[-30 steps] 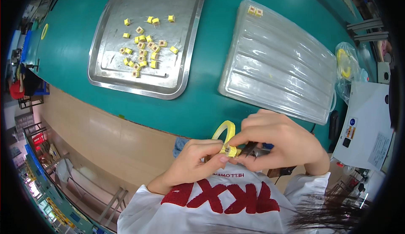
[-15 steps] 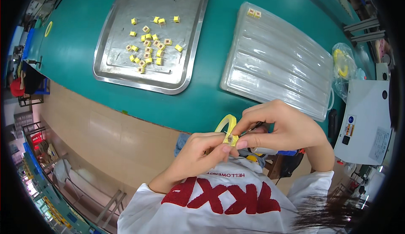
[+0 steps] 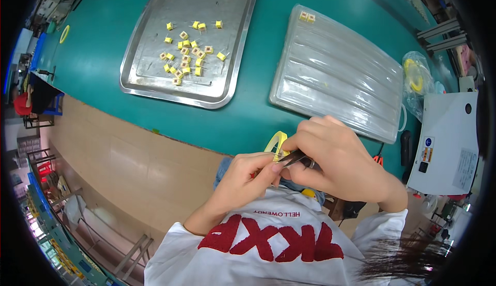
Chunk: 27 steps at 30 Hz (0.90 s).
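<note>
My left hand [image 3: 245,177] pinches a small yellow-taped transformer [image 3: 279,157] with thin pins, partly hidden by the fingers. A roll of yellow tape [image 3: 275,140] hangs right behind it, beyond the fingertips. Closed around small dark scissors [image 3: 293,158], my right hand [image 3: 333,157] holds their pointed blades against the yellow piece. The scissors' handle is largely covered by the fingers. Farther off, a metal tray [image 3: 175,99] holds several loose yellow transformers [image 3: 185,58] with wire pins. Two more transformers [image 3: 307,17] stand at the far left corner of a clear plastic tray [image 3: 336,74].
The green table [image 3: 253,115] carries both trays. At the right are a bag with yellow tape rolls [image 3: 415,77], a white machine [image 3: 444,141] and a black object [image 3: 406,147]. Another yellow ring [image 3: 64,34] lies at the far left.
My right hand has turned over and brought the scissors' blades up to the yellow piece. The scissors were tucked inside the hand before. My left hand keeps its pinch.
</note>
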Motion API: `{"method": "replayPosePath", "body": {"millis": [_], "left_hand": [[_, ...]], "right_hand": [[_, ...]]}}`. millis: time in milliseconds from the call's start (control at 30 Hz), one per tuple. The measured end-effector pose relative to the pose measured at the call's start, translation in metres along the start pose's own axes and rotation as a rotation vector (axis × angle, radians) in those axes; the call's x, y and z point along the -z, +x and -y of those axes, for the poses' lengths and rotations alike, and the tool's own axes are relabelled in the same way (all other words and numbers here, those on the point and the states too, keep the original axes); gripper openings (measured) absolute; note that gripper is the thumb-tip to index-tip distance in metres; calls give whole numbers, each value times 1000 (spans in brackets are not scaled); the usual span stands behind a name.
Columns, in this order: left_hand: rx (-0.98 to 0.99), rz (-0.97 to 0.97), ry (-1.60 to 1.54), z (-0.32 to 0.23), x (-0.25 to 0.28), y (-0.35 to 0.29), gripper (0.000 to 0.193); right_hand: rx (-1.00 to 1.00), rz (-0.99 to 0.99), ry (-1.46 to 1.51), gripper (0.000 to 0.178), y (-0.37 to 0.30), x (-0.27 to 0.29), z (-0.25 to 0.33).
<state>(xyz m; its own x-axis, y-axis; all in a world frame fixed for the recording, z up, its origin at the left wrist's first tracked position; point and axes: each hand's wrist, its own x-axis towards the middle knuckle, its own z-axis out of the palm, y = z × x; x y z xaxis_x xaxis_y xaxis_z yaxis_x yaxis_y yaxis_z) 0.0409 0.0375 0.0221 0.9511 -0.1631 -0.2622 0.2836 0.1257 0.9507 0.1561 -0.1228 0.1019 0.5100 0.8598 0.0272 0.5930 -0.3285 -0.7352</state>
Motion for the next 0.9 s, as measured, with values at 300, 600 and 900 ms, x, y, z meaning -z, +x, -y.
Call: {"method": "replayPosePath", "body": {"millis": [300, 600, 900], "left_hand": [[-4, -34, -79, 6, -6, 0, 37], [-115, -16, -16, 11, -5, -3, 37], [-283, -65, 308, 21, -10, -42, 32]], "right_hand": [[-56, 69, 250, 13, -4, 9, -10], [67, -83, 4, 20, -16, 12, 0], [-341, -599, -349, 26, -119, -5, -12]]}}
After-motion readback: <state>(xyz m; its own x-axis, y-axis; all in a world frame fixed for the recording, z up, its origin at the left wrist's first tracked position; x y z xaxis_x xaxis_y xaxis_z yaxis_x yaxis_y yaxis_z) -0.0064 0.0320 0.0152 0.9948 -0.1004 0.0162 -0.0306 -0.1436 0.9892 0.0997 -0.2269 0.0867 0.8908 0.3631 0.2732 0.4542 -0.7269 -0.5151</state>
